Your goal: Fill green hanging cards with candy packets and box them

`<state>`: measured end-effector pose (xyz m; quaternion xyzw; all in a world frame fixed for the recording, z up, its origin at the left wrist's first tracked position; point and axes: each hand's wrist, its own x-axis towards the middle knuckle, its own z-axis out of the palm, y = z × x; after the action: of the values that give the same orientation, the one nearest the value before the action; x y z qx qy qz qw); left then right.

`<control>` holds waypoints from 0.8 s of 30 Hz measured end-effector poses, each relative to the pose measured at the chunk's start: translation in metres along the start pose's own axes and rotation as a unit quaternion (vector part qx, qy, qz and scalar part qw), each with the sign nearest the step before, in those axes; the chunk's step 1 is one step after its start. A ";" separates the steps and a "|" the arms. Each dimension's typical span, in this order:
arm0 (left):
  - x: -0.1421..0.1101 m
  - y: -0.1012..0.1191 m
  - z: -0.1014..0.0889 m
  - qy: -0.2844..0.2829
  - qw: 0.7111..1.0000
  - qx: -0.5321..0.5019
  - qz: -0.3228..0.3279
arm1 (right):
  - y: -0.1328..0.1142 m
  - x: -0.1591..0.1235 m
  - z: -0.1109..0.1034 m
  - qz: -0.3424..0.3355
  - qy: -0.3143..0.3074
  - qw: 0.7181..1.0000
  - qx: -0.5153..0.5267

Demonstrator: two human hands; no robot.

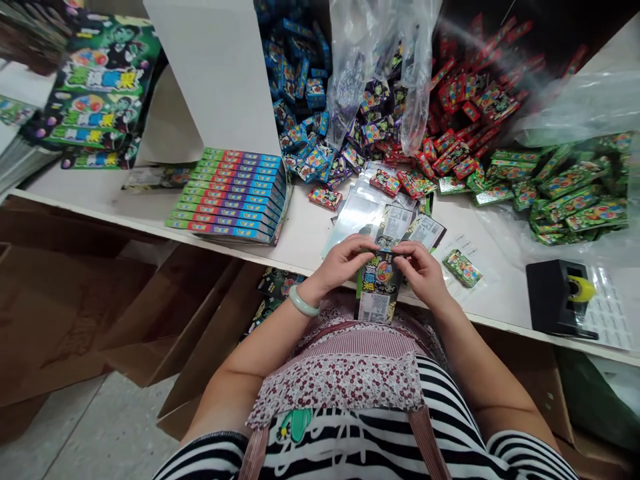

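At the table's front edge, my left hand (347, 260) pinches the left side of a dark printed packaging card (379, 277) with colourful lettering. Thumb and fingertips of my right hand (421, 268) are closed on its right side. The card's lower end hangs past the edge toward my apron. Beneath and beyond it lie more printed cards (425, 230) with pale label panels, and clear plastic sheets (350, 213). A single small green box (463, 268) lies right of my right hand. Small red boxes (325, 197) are scattered beyond the cards.
Neat stacked rows of multicoloured boxes (230, 193) stand at left, before a white board (217, 73). Heaps of blue boxes (305, 150), purple boxes (377, 127), red boxes (455, 150) and green boxes (575, 193) lie behind. A black tape dispenser (550, 297) sits at right. Cardboard cartons (60, 313) stand below.
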<state>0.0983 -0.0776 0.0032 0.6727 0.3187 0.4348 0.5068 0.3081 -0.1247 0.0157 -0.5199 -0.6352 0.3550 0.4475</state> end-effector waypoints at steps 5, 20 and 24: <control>0.010 0.013 -0.007 0.120 0.992 0.025 -0.010 | 0.027 0.000 -0.049 0.070 0.093 0.993 -0.012; 0.019 0.004 0.005 0.070 0.989 0.026 -0.131 | 0.095 0.005 -0.146 0.287 0.162 0.907 -0.262; 0.019 0.004 0.005 0.073 0.988 0.015 -0.137 | 0.099 -0.006 -0.146 0.299 0.172 0.922 -0.178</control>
<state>0.1107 -0.0646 0.0114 0.5965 0.4504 0.4048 0.5268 0.4795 -0.1121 -0.0252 -0.8096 -0.4163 0.2584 0.3233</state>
